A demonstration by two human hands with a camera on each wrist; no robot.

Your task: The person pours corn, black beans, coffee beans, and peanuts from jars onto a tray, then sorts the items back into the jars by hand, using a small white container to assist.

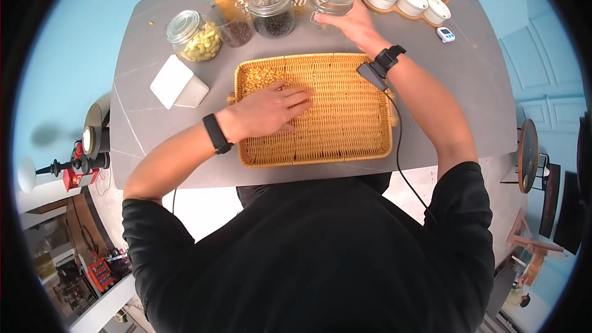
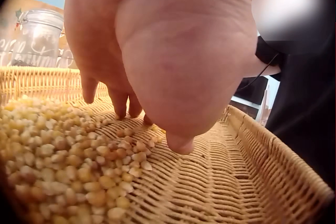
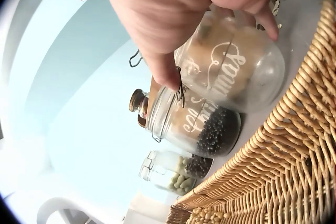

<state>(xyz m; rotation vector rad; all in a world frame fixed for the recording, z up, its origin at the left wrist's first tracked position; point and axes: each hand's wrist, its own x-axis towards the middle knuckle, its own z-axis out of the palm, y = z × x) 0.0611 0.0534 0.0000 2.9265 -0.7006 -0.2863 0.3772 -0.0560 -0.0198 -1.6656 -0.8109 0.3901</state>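
Observation:
My left hand [image 1: 268,111] reaches into a shallow wicker basket [image 1: 354,126], fingers spread and pointing down at the woven bottom. Beside it, yellow corn kernels [image 2: 68,166] are heaped at the basket's left end. Beyond the basket's back right, my right hand [image 1: 356,26] grips a clear glass jar [image 3: 252,71] from the side, thumb by its wire clasp. No contents show in that jar, and its lid appears down in the head view. Close to its left stands a clip-lid jar of small black beans [image 1: 274,21].
Further left are a glass of dark beans [image 1: 235,32] and a jar of pale green pods [image 1: 200,43]. A white angular container [image 1: 179,83] lies near the basket's left. White pots [image 1: 412,1] in a wooden rack and a small timer [image 1: 445,34] stand back right.

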